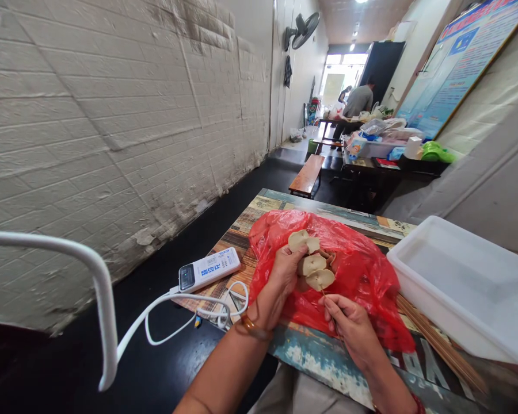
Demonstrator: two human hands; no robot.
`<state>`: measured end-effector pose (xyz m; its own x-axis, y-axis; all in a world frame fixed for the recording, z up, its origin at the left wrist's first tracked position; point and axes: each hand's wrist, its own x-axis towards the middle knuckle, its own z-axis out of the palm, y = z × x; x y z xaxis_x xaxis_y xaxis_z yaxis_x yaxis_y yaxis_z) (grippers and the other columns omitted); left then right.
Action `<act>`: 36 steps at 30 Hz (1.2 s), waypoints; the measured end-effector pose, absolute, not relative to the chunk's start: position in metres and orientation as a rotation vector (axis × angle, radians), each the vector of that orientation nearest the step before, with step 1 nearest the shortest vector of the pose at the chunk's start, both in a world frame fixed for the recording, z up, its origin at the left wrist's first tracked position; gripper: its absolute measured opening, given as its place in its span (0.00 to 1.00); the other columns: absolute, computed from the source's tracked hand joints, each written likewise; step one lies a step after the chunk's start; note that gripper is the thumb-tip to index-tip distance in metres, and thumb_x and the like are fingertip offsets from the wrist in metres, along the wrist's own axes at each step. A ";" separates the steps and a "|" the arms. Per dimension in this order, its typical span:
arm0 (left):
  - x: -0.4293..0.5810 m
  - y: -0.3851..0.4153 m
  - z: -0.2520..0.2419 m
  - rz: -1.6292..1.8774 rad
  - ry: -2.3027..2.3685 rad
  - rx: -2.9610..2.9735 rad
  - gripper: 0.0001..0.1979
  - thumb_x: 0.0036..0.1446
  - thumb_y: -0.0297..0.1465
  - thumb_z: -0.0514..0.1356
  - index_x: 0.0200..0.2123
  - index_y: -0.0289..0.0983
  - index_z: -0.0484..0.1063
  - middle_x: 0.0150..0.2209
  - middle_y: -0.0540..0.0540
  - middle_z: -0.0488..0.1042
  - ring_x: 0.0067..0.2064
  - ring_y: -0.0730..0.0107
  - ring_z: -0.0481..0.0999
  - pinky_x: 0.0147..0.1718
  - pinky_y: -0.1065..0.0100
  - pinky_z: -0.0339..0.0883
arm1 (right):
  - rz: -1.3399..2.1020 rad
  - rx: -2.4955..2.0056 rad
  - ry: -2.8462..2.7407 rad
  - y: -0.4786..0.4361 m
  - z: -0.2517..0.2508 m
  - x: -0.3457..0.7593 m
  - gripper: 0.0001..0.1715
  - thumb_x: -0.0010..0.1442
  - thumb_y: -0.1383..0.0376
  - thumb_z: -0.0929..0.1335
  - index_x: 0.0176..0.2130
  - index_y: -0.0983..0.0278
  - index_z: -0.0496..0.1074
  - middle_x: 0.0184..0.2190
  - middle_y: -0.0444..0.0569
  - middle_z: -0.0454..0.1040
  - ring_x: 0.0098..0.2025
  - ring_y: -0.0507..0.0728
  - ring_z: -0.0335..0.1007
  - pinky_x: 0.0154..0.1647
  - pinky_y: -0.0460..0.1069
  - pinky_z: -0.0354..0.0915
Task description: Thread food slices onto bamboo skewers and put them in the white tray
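Observation:
Pinched in my left hand (pixel 286 268) is a pale, thin, round slice (pixel 299 239) of food whose kind I cannot make out. Just below it, similar slices (pixel 320 279) sit threaded on a thin wooden skewer (pixel 323 292). My right hand (pixel 349 322) is closed on the lower part of that skewer, with the fingers hiding some of it. Under both hands spreads a crumpled red plastic bag (pixel 366 287). Brownish pieces (pixel 333 257) show in its opening, beside the slices.
A white plastic tub (pixel 451 307) stands to the right, near a bundle of wooden skewers (pixel 442 345). On the left lie a power bank (pixel 209 269) and its white cable (pixel 155 305). Beyond the patterned table (pixel 315 351) are a bench (pixel 307 174) and a person (pixel 359 102).

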<state>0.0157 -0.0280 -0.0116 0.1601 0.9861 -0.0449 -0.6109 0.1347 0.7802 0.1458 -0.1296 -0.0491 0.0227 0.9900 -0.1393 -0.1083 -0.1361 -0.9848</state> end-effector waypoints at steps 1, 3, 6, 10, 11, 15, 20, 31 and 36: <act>0.016 -0.029 -0.011 1.287 0.664 0.708 0.17 0.42 0.38 0.68 0.33 0.32 0.75 0.30 0.41 0.77 0.27 0.69 0.73 0.29 0.69 0.65 | 1.329 -1.248 -1.042 -0.130 -0.049 0.146 0.20 0.52 0.50 0.70 0.30 0.65 0.73 0.19 0.41 0.66 0.17 0.46 0.58 0.16 0.42 0.50; 0.016 -0.030 -0.011 1.282 0.667 0.707 0.17 0.43 0.38 0.68 0.33 0.31 0.75 0.30 0.41 0.78 0.27 0.69 0.73 0.29 0.69 0.65 | 1.322 -1.260 -1.046 -0.130 -0.050 0.146 0.21 0.52 0.49 0.70 0.30 0.65 0.73 0.19 0.41 0.66 0.17 0.47 0.58 0.16 0.42 0.50; 0.017 -0.032 -0.012 1.274 0.659 0.709 0.15 0.44 0.37 0.67 0.33 0.31 0.76 0.30 0.41 0.78 0.27 0.69 0.73 0.29 0.69 0.65 | 1.315 -1.276 -1.048 -0.129 -0.050 0.146 0.22 0.51 0.48 0.70 0.30 0.65 0.73 0.19 0.41 0.66 0.17 0.47 0.58 0.16 0.43 0.51; 0.018 -0.032 -0.012 1.265 0.662 0.707 0.15 0.43 0.37 0.68 0.32 0.32 0.76 0.30 0.43 0.78 0.27 0.69 0.74 0.30 0.69 0.65 | 1.306 -1.292 -1.050 -0.129 -0.050 0.146 0.23 0.50 0.47 0.70 0.29 0.65 0.73 0.19 0.41 0.66 0.17 0.48 0.59 0.15 0.43 0.50; 0.017 -0.032 -0.012 1.262 0.665 0.707 0.15 0.43 0.37 0.68 0.32 0.32 0.76 0.29 0.43 0.78 0.27 0.69 0.74 0.30 0.69 0.65 | 1.303 -1.294 -1.053 -0.129 -0.050 0.146 0.23 0.50 0.47 0.70 0.29 0.65 0.73 0.19 0.41 0.66 0.17 0.48 0.59 0.15 0.43 0.50; 0.015 -0.031 -0.011 1.263 0.682 0.682 0.17 0.42 0.38 0.68 0.32 0.31 0.75 0.28 0.43 0.77 0.27 0.67 0.74 0.31 0.67 0.66 | 1.297 -1.291 -1.085 -0.129 -0.050 0.146 0.21 0.53 0.49 0.69 0.31 0.65 0.73 0.19 0.41 0.66 0.18 0.47 0.59 0.17 0.42 0.51; 0.012 -0.027 -0.011 1.277 0.690 0.598 0.17 0.42 0.39 0.68 0.31 0.32 0.73 0.28 0.44 0.76 0.27 0.68 0.74 0.31 0.67 0.67 | 1.262 -1.303 -1.187 -0.129 -0.054 0.147 0.19 0.56 0.51 0.67 0.29 0.65 0.71 0.20 0.41 0.67 0.18 0.47 0.60 0.19 0.43 0.53; 0.007 -0.022 -0.015 1.352 0.660 0.575 0.16 0.43 0.39 0.68 0.31 0.34 0.74 0.27 0.46 0.75 0.27 0.70 0.72 0.30 0.68 0.67 | 1.123 -1.371 -1.324 -0.130 -0.058 0.149 0.21 0.57 0.50 0.66 0.34 0.65 0.74 0.19 0.41 0.67 0.18 0.49 0.62 0.20 0.44 0.57; 0.006 -0.023 -0.013 1.327 0.644 0.584 0.15 0.44 0.40 0.67 0.30 0.34 0.74 0.27 0.46 0.75 0.26 0.69 0.72 0.30 0.66 0.67 | 1.118 -1.366 -1.343 -0.130 -0.059 0.149 0.21 0.57 0.50 0.66 0.34 0.65 0.73 0.19 0.41 0.67 0.18 0.49 0.62 0.19 0.44 0.57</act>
